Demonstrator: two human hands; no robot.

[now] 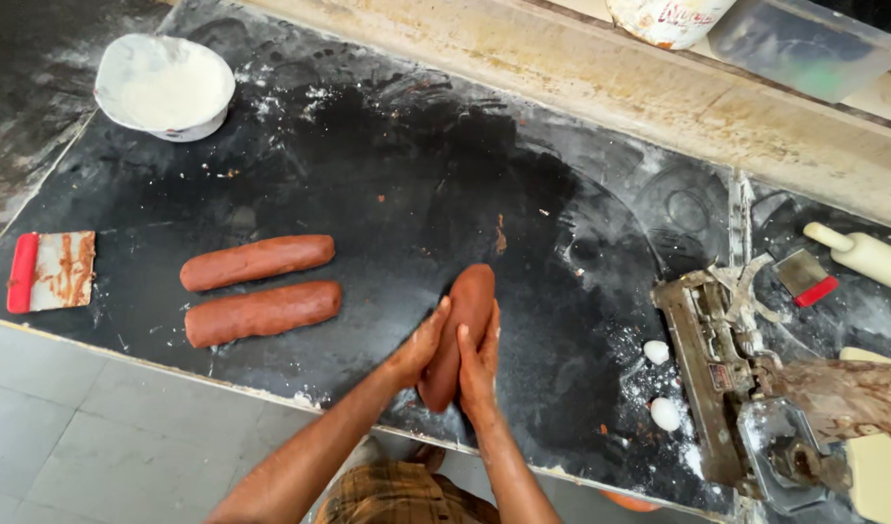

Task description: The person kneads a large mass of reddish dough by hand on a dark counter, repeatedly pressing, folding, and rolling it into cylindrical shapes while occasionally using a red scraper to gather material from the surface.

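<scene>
A: What do the two hands do?

B: Both are on one reddish-brown dough log that lies on the black bench, near its front edge. The left hand presses flat on the left side of the log, the right hand on the right side. The fingers are stretched along the dough, not curled around it. So both hands are wide, pressed on it from two sides. The lower end of the log is hidden between the palms.

A: Are there more logs?

B: Yes, two finished logs at about 9 o'clock from the hands, well apart from them. The upper log and the lower log lie side by side, almost parallel, with a narrow gap.

A: What else is on the bench?

B: At 10 o'clock, far corner, a white bowl of flour. At the left edge, a scraper with a red handle, smeared with brown dough. At 3 o'clock, two small white lumps in scattered flour; what they are I cannot tell. Behind them stands a worn metal scale, its lower part cut off by the frame.

A: And at the far right?

B: A pale rolling pin, only partly in view, and a second small scraper. At the top, a clear plastic tub and a white container are cut off.
</scene>
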